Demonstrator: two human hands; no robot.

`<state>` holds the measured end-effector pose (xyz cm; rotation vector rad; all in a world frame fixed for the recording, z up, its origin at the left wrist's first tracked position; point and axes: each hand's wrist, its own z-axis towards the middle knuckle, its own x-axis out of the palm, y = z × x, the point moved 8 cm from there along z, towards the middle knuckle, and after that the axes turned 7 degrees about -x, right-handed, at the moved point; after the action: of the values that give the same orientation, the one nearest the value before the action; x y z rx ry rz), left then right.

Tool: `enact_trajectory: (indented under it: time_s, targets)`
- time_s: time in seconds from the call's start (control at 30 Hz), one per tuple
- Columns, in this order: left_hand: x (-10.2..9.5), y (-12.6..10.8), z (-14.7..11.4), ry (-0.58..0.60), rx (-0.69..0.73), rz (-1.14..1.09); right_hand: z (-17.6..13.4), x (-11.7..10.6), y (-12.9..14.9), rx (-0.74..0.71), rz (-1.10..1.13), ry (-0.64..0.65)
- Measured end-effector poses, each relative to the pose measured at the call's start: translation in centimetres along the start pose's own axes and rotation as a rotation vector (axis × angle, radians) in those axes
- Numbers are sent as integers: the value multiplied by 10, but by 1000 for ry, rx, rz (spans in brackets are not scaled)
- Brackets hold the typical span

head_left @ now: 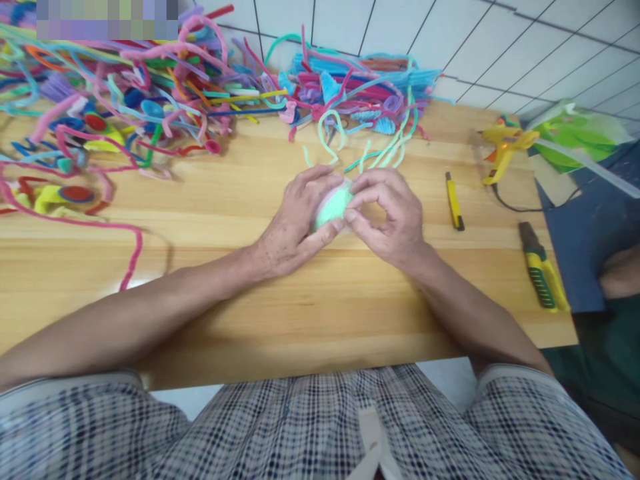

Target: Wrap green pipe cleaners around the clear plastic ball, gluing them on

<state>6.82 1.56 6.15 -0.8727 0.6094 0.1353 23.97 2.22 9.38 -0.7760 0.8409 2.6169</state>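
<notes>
Between my hands is a small rounded piece [334,202], fuzzy and mint green with a pale pink band along its left side, seemingly made of pipe cleaners. My left hand [300,223] wraps round its left side, thumb along the lower edge. At its right edge, the thumb and fingers of my right hand [387,213] pinch together; whether a loose end is between them is hidden. Just beyond my fingers lie several mint-green pipe cleaners [395,152], one curled into a loop [332,127].
Piles of coloured pipe cleaners [175,87] cover the back left of the wooden table [280,320]. To the right lie a yellow utility knife [454,201], a yellow glue gun [505,148] with a cord, and yellow-and-black pliers [541,270]. Another person's arm [620,273] shows at the right edge.
</notes>
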Motion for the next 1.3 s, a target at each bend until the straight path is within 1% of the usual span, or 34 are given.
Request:
enact_trajectory:
  time_s: [0.1,0.23,0.33,0.47,0.63,0.77,0.87,1.03,1.3]
  targets:
    - [-1,2,1,-12,-18,18,1,-1,-1,8,-4,4]
    - [-4,1,0,-40,15,8,2,-4,-1,-22,4,-16]
    - [-4,2,0,-25,16,2,1,-5,-3,-6,-7,-23]
    - [-2,3,0,-11,14,-10,1,-3,-3,7,-11,7]
    - [-7,-2,2,-36,35,-29,1,-3,4,-42,-9,-32]
    - [-10,-4,5,-37,-5,-50,0,-1,5,-38,10,-33]
    - [-10,-2,4,-58,-30,-46,-1,-2,2,-21,-10,-30]
    - [-13,3,0,-124,-48,-50,-3,-4,-7,35,-28,-64]
    - [-13,6,-2,-125,-57,-32,-7,-4,-5,6,-58,-135]
